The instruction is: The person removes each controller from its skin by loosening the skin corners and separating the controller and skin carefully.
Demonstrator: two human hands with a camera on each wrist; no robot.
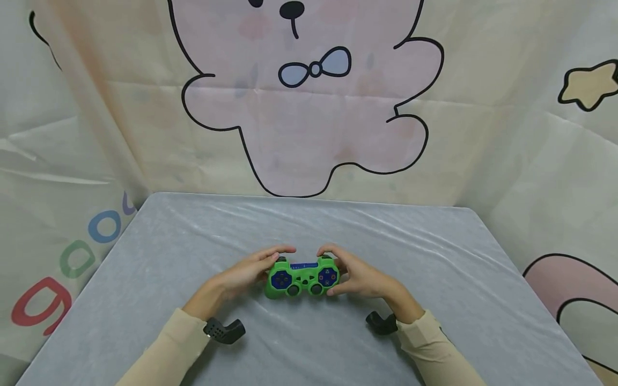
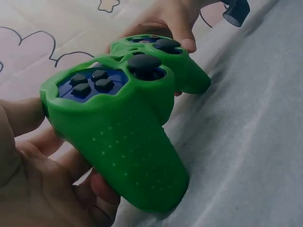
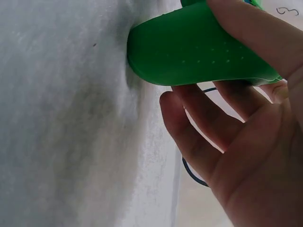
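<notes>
A game controller (image 1: 304, 275) in a green dotted sleeve, with dark blue button panels and two black thumbsticks, is at the middle of the table. My left hand (image 1: 247, 272) holds its left side, thumb near the top edge and other fingers behind and below, as the left wrist view shows beside the controller's grip (image 2: 128, 146). My right hand (image 1: 363, 276) holds the other side. In the right wrist view its thumb lies along the green grip (image 3: 189, 52) and its fingers curve beneath. The grip ends appear to touch the cloth.
A grey velvety cloth (image 1: 309, 348) covers the table, wrinkled in places. Behind it hangs a cream curtain (image 1: 483, 69) printed with a cartoon bear. Black wrist cameras (image 1: 226, 331) sit at both sleeve cuffs.
</notes>
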